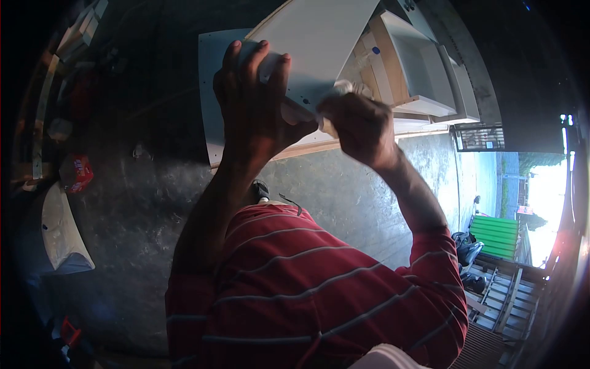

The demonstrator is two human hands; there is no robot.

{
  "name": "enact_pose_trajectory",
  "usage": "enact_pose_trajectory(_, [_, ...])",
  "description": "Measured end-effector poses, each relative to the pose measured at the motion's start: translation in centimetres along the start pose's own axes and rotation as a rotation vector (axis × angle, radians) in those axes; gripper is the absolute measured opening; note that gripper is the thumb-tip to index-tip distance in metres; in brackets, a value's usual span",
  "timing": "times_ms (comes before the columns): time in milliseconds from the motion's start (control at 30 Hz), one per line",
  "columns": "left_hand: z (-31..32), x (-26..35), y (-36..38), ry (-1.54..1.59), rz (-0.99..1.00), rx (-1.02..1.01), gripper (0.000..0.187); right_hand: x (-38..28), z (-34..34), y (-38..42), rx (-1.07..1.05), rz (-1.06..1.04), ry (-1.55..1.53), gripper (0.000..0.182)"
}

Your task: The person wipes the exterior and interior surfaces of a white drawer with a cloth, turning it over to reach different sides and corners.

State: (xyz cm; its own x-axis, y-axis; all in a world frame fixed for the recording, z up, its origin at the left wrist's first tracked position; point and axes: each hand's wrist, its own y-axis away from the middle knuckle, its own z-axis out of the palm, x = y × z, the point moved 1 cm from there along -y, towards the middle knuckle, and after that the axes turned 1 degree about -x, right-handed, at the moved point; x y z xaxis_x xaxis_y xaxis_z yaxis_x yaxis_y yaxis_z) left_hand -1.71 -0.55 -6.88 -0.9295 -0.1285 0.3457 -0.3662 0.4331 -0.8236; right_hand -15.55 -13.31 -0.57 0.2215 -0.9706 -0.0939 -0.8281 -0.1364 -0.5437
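A pale flat panel (313, 46) with dark spots near its lower corner stands tilted over a work surface. My left hand (255, 98) rests against the panel's left side, fingers spread upward over it and thumb pointing right near the corner. At that corner my right hand (362, 126) is closed on a whitish crumpled cloth (353, 88), part of which sticks out above the fingers. The right hand is slightly blurred, and its fingertips are close to the left thumb. Under the panel lies a blue-grey board (212, 80).
Open white box-like drawers (421, 67) stand to the right of the panel. A curved pale board (61, 230) and a red packet (80, 173) lie on the floor at left. Black bags (467, 249) and a green corrugated sheet (493, 237) are at right.
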Motion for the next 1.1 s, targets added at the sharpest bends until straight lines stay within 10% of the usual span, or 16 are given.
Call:
enact_pose_trajectory(900, [0.5,0.0,0.1,-0.006,-0.029,-0.015,0.089,-1.0,-0.4,-0.3,-0.002,0.282,-0.289,0.013])
enact_pose_trajectory(1033, [-0.1,0.3,0.0,-0.01,-0.03,-0.02,0.087,1.1,-2.8,-1.0,0.39,1.042,-0.823,0.024])
enact_pose_trajectory(1100, [-0.2,0.4,0.0,-0.02,-0.035,-0.038,0.085,2.1,-3.7,-2.0,0.693,1.093,-1.119,0.029])
